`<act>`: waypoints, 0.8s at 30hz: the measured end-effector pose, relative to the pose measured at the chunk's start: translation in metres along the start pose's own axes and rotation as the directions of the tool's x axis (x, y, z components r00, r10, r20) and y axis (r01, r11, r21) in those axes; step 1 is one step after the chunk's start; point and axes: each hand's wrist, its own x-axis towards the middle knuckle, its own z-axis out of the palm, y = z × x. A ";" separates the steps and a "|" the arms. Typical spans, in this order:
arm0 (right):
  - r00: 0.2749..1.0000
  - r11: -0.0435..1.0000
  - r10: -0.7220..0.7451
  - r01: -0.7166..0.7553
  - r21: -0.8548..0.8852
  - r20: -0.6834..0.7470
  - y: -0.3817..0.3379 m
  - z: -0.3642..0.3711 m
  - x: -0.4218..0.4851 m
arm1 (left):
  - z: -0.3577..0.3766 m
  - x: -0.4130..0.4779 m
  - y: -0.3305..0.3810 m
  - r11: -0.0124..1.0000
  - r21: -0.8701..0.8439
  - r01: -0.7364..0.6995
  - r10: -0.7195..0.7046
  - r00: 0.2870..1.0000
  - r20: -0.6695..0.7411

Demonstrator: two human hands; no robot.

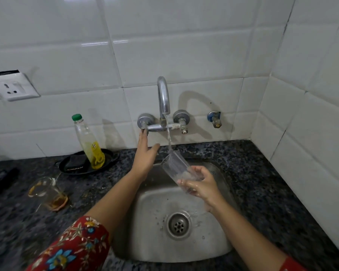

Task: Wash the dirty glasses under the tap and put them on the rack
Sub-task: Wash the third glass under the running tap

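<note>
My right hand (199, 185) grips the base of a clear glass (175, 165), tilted with its mouth up and to the left under the tap (163, 96). A thin stream of water runs from the spout into the glass. My left hand (145, 153) reaches up with straight fingers, its fingertips at the left tap handle (144, 122). A second glass (47, 192) with brown residue lies on its side on the counter, left of the sink. No rack is in view.
The steel sink (155, 222) with its drain sits in a dark granite counter (262, 182). A green-capped bottle of yellow liquid (90, 143) stands in a black dish (67, 167) holding a dark scrubber. A wall socket (14, 89) is at left; white tiles stand behind and right.
</note>
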 end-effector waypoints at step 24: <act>0.853 0.741 -0.505 0.508 -0.439 0.133 -0.068 -0.011 -0.016 | 0.041 -0.111 -0.005 0.871 0.481 -0.102 0.127 0.992 -0.020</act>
